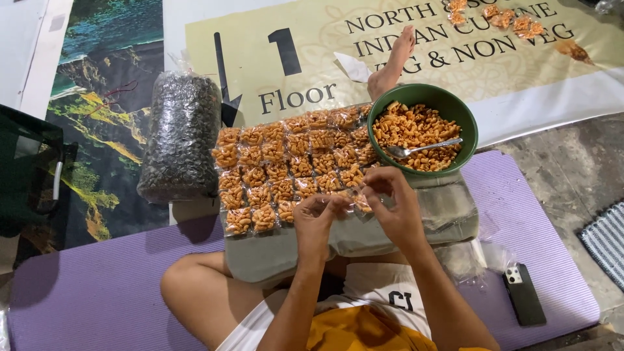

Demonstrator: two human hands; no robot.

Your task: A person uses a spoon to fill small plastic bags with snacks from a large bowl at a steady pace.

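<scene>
Both the left hand (pixel 314 220) and right hand (pixel 394 207) pinch one small clear packet (pixel 354 197) of orange snacks at the near edge of the packet rows (pixel 292 162). A green bowl (pixel 468 123) with a spoon (pixel 422 147) crowds the right; a dark sack (pixel 181 136) lies left, a phone (pixel 523 294) on the purple mat (pixel 97 286).

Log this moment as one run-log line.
left hand: pinching small clear packet | right hand: pinching same packet | nearby: rows of filled snack packets, green bowl, spoon
</scene>
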